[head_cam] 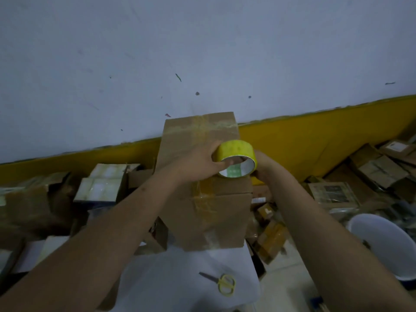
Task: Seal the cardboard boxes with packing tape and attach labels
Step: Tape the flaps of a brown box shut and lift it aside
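Atop the upright cardboard box (202,199), the left hand (198,161) grips the yellow tape roll (235,157), thumb inside its core. Beside the roll, the right hand (262,164) grasps the box's edge. Roll: probably light, rigid; hold by rim. Scissors (221,282) lie below.

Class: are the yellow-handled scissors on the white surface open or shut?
Shut: the scissors lie flat, blades together in one dark point, both handle loops side by side.

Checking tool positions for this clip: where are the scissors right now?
In the head view, the scissors lie untouched on the white surface, below the cardboard box, between the person's forearms.
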`<state>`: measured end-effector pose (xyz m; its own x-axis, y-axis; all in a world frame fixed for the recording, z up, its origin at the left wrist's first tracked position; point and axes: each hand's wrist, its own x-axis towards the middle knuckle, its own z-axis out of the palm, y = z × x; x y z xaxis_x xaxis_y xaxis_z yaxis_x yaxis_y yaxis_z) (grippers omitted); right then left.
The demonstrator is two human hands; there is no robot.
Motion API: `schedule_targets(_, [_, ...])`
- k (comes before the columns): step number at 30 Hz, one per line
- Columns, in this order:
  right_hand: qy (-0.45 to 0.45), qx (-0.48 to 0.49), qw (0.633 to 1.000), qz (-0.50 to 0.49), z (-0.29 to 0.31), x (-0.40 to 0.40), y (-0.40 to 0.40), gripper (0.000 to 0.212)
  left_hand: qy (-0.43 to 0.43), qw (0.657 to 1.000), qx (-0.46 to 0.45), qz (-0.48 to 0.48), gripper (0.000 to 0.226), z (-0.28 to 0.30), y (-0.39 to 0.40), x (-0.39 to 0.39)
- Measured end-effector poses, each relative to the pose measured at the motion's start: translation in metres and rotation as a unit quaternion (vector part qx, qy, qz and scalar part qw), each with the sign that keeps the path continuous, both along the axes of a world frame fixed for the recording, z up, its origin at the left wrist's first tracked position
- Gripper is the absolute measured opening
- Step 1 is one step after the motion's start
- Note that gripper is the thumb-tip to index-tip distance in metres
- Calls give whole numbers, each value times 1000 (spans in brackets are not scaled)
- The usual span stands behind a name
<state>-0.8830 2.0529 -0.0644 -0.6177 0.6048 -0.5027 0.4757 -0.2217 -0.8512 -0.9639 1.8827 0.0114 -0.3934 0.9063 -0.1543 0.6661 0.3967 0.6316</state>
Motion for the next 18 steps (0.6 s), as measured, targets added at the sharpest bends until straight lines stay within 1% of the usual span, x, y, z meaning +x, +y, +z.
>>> schedule_targets(1, [-8,28,999,33,4,4,0,45,3,1000,6,-5,63,1,-4,-1])
schedule_targets(3, [-6,54,997,62,9,9,-2,46,50,999,-1,-16,72,5,-15,-11])
schedule_targets(6, [-18,46,997,64,15,17,-1,52,184,981,-60,-24,84,22,-39,-44])
schedule_targets(8, [-19,53,996,65,16,20,2,54,241,966,-88,-28,84,32,-58,-66])
schedule_targets(11, [-31,63,995,66,15,20,5,59,295,947,-122,-44,87,44,-87,-95])
schedule_targets(12, [-34,70,994,71,15,18,5,60,308,940,-136,-47,85,43,-94,-102])
schedule_targets(14, [-36,75,993,79,14,13,2,62,353,923,-145,-50,70,38,-107,-112])
schedule_targets(16, [-37,81,993,83,17,9,-2,59,442,887,-119,-63,52,30,-121,-127])
schedule_targets(17, [-37,76,993,79,17,9,-2,57,483,868,-98,-62,46,28,-129,-136])
schedule_targets(18, [-38,71,994,75,18,10,-4,56,503,858,-92,-55,45,27,-137,-142])
